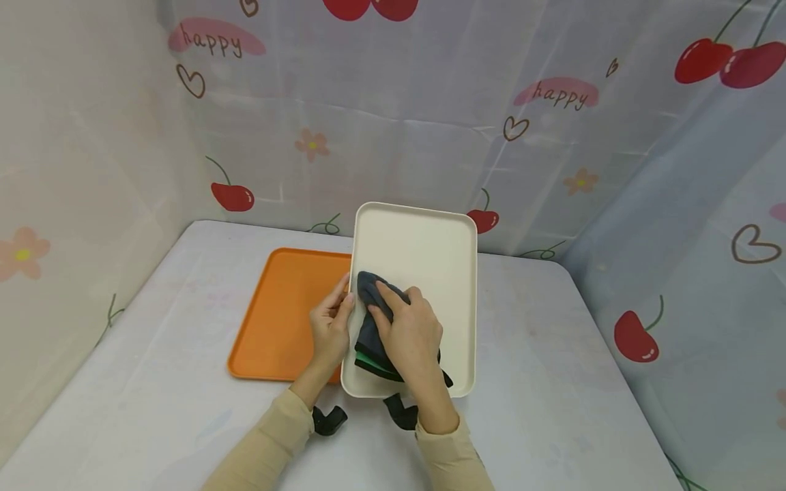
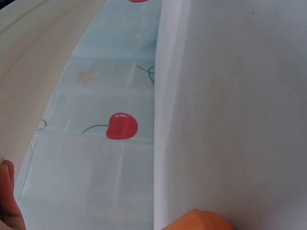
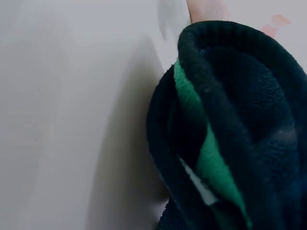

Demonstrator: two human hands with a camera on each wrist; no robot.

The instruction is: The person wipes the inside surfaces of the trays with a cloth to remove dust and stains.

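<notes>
My left hand grips the left edge of a cream tray, thumb on its front face. In the left wrist view the fingertips show at the tray's edge. The tray is raised and tilted, overlapping part of an orange tray on the table. My right hand holds a folded dark blue-grey cloth against the cream tray's surface. Black-edged, the cloth shows green between its layers. Up close in the right wrist view, the folded cloth hangs over the pale tray surface.
A white cover lies over the table. Behind it and at both sides hang curtains printed with cherries, hearts and flowers. Black wrist mounts sit at both sleeves, just below the cream tray.
</notes>
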